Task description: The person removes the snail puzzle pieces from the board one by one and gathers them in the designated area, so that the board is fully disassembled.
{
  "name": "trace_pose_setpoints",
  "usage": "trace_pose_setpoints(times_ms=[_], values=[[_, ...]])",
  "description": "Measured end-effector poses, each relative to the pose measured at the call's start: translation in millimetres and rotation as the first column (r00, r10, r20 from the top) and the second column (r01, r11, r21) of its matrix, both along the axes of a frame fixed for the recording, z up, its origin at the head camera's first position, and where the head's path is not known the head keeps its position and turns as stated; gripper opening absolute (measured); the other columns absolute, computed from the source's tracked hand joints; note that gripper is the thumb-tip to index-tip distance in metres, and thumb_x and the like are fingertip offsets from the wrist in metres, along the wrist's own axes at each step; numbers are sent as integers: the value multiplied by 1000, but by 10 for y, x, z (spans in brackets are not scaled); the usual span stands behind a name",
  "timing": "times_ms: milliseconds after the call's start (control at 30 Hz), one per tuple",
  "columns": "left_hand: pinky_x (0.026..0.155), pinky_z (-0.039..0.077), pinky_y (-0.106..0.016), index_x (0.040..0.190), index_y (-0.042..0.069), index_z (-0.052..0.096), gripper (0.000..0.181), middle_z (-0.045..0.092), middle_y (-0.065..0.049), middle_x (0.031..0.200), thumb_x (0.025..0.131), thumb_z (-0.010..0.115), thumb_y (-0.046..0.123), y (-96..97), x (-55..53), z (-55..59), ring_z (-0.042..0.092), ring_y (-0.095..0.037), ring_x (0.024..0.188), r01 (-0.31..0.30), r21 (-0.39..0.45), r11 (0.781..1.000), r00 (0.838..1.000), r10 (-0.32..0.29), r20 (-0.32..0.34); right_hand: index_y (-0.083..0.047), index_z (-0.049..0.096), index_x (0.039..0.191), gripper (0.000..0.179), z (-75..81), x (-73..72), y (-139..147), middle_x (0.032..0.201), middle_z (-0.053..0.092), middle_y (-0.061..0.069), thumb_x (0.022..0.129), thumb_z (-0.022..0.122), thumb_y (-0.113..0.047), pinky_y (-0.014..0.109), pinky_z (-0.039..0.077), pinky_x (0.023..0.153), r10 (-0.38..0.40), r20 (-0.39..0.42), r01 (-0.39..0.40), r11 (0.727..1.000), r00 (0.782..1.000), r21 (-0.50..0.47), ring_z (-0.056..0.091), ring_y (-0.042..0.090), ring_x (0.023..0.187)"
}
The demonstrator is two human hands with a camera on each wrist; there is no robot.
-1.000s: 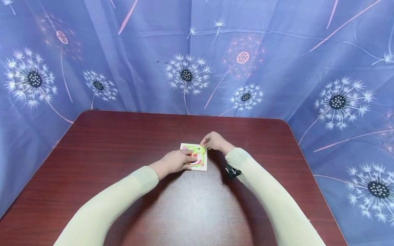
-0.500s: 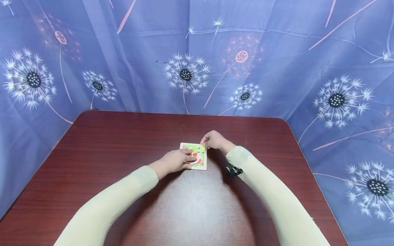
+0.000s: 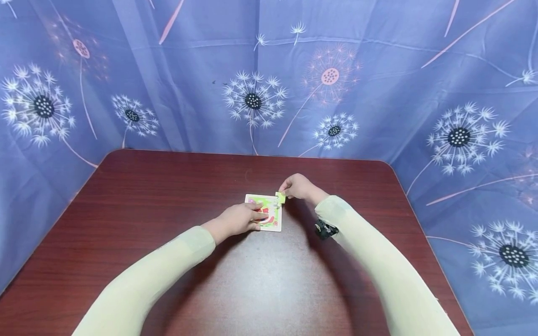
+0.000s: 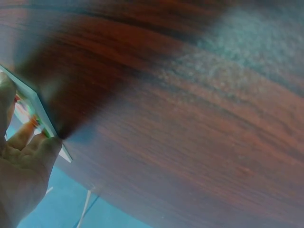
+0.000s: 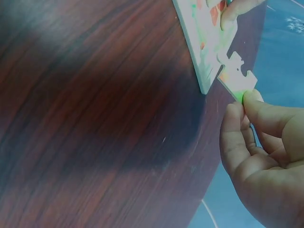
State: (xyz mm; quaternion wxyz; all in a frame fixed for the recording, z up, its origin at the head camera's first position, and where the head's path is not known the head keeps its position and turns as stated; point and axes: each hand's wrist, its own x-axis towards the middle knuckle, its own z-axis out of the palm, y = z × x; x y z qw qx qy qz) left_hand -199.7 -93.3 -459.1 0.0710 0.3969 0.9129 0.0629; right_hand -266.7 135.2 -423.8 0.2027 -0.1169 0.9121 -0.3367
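Note:
A square jigsaw puzzle board (image 3: 274, 224) with a green, red and white picture and a pale border lies on the table. My left hand (image 3: 237, 219) rests on its left part with the fingers stretched over the picture, covering some of it. Between thumb and index finger, my right hand (image 3: 300, 187) pinches a yellow-green puzzle piece (image 3: 280, 198) at the board's far right corner. In the right wrist view the piece (image 5: 238, 78) is tilted, just off the board's corner, its knobs and notches pointing away from the fingers. The left wrist view catches only the board's edge (image 4: 42, 110).
The dark red wooden table (image 3: 176, 182) has rounded far corners. A blue curtain (image 3: 189, 93) with dandelion prints hangs behind it and along its sides. A black strapped device (image 3: 325, 229) sits at the right wrist, under the pale sleeve.
My right hand has lifted the puzzle piece out of the board's far right corner and drawn it slightly right and away. The left hand has stayed on the board.

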Motion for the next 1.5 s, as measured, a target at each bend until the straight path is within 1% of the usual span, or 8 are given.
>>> trace_pose_setpoints(times_ms=[67,267,333,533,700,867,1100,1500], values=[[106,54,-43,137,19,67,46,58,-15,150,94,71,35,2,4,3,58,-30,138,2,-4,1000,1000,-2,-9,9,74,105,17,10,4,38,100,77,18,96,64,0,38,62,83,-5,18,5,1000,1000,-13,66,15,76],[108,53,-45,139,20,66,47,56,-14,153,95,70,35,6,19,23,56,-30,140,-24,-10,1000,999,24,21,11,72,105,16,39,20,170,95,75,14,94,64,2,35,62,85,-11,57,14,999,998,-37,65,11,78],[108,53,-45,139,20,66,47,56,-14,152,95,70,35,7,24,32,56,-30,140,-23,-10,1000,1000,23,15,12,72,106,17,50,26,215,95,75,13,95,63,2,35,63,86,-11,66,14,999,998,-39,66,11,80],[106,54,-41,136,19,68,46,59,-14,149,93,72,35,4,39,50,59,-29,137,-1,-5,1000,999,1,-33,12,71,110,20,71,31,334,103,76,18,96,62,2,39,62,90,-4,78,7,999,997,-37,70,18,89],[107,54,-42,137,20,67,46,58,-14,151,94,71,35,1,45,53,58,-29,139,-10,-10,1000,1000,10,-21,13,70,110,20,108,36,404,103,75,18,96,62,2,38,62,90,-2,87,5,1000,996,-29,71,23,92],[108,53,-43,138,21,67,46,56,-13,153,95,70,37,1,50,55,55,-30,141,-28,-25,999,1000,28,-12,12,70,111,21,132,19,473,104,75,17,95,62,2,32,62,87,16,94,-16,1000,995,-1,69,16,88],[109,52,-46,139,23,66,46,53,-11,156,96,68,38,-8,42,43,53,-31,143,-56,-32,998,998,57,16,14,69,113,22,154,7,573,105,74,18,97,60,2,37,62,93,26,121,-27,1000,992,5,70,17,93],[109,52,-45,140,23,65,47,53,-11,156,96,68,38,-7,27,20,53,-30,143,-55,-38,998,998,55,11,15,68,111,21,171,14,754,101,75,15,96,60,3,29,60,84,40,138,-45,998,990,32,65,10,83]])
